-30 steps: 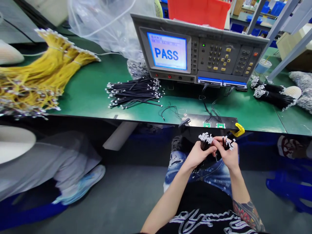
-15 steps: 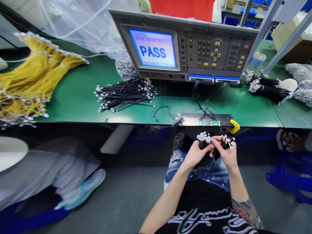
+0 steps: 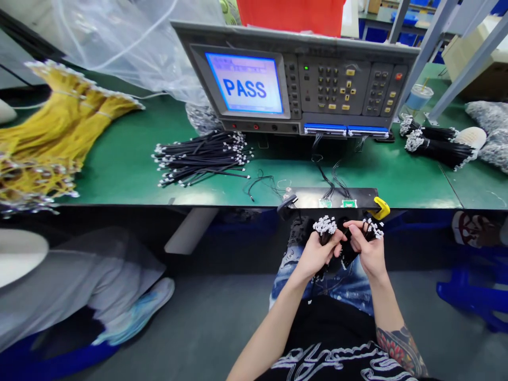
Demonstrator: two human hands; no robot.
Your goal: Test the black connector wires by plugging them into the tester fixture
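Observation:
My left hand (image 3: 317,253) is closed round a bundle of black cables (image 3: 325,226) whose white connector ends fan out above the thumb. A smaller bunch of black cables (image 3: 372,229) with the same white connectors is gripped in my right hand (image 3: 369,248). Both hands are over my lap, just below the table's front edge, with a small gap between their fingertips. The lower lengths of the cables hang down and are partly hidden by the hands. Beyond them, a black fixture bar (image 3: 301,197) with two small green circuit boards (image 3: 349,203) lies along the edge.
A tester (image 3: 293,79) showing PASS stands on the green table (image 3: 119,180), wired to the boards. A loose pile of black cables (image 3: 202,156), yellow cable bundles (image 3: 67,116) and tied black bundles (image 3: 440,148) lie around it. A yellow clamp (image 3: 381,208) juts from the edge. Another person's leg (image 3: 91,275) is at left.
My hands have drawn apart; the left one has moved slightly left with its cable bundle. The right hand stays nearly in place. The view has shifted slightly.

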